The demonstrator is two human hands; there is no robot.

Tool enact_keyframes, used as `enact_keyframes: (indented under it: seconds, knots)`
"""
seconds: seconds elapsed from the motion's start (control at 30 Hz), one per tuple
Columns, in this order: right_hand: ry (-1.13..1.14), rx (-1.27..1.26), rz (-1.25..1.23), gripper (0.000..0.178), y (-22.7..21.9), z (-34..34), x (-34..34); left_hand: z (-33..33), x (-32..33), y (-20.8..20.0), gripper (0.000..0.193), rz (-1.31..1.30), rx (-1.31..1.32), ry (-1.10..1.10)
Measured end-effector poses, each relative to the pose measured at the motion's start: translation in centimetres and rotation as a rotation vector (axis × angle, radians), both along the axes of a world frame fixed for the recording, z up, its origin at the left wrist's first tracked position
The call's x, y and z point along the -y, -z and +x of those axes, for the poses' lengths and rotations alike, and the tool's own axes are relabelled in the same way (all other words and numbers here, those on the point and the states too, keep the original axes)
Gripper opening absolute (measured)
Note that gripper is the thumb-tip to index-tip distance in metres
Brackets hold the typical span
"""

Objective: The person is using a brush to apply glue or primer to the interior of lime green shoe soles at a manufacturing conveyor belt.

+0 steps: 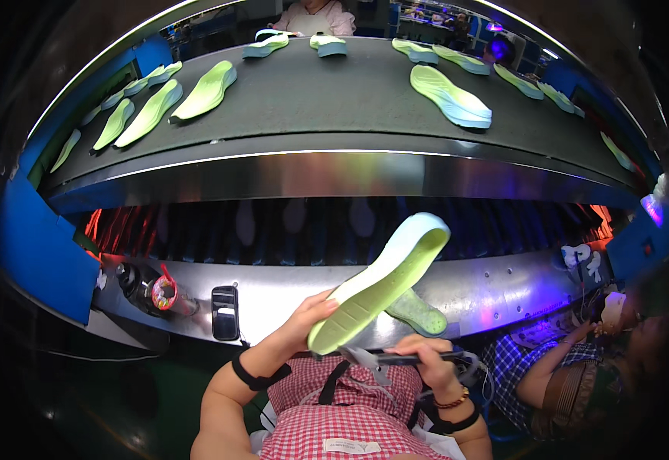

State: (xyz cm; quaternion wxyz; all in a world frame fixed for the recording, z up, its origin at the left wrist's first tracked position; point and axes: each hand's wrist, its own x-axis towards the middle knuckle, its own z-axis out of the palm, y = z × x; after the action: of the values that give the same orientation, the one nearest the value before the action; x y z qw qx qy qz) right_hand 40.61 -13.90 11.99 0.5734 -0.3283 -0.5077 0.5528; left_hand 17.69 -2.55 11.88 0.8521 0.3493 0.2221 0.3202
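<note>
My left hand point(313, 316) is closed around the heel end of a pale green and light blue shoe sole point(384, 280). The sole is tilted, its hollow green inner side facing me and its other end raised over the steel ledge. In my right hand point(432, 362) is a slim dark-handled tool point(397, 359), gripped by the handle. Its flat grey tip point(364, 357) is at the lower end of the sole; I cannot tell if they touch. Another green sole point(420, 313) lies on the ledge, partly hidden behind the held one.
Soles point(210, 90) lie spread along a dark conveyor belt point(311, 92) beyond the steel ledge point(304, 287). A dark bottle point(137, 287) and a phone point(226, 313) stand or lie at left. Hanging strips point(304, 230) curtain the opening below the belt. At right sits a co-worker point(557, 368).
</note>
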Motion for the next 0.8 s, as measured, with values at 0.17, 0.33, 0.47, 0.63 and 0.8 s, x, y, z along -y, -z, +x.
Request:
enact_keyframes:
  seconds: [0.17,0.33,0.47,0.63,0.8]
  knots:
    - [0.243,-0.187,0.004,0.032,0.3,3.0,0.5,1.8,-4.4,-12.0,0.06,0.233,0.202,-0.251]
    - [0.449,-0.256,-0.144,0.038,2.6,3.4,-0.2,3.9,-14.4,-15.2,0.056,0.028,0.742,-0.359]
    - [0.565,-0.329,-0.369,0.043,4.9,4.7,0.3,11.2,-16.6,-15.2,0.067,-0.142,0.569,-0.925]
    - [0.561,-0.478,-0.432,0.033,6.2,5.2,1.0,22.6,-19.9,-11.9,0.076,1.5,-0.686,-0.678]
    - [0.572,-0.605,-0.465,0.029,6.8,5.2,0.8,24.5,-18.3,-14.9,0.056,1.448,-1.18,-0.388]
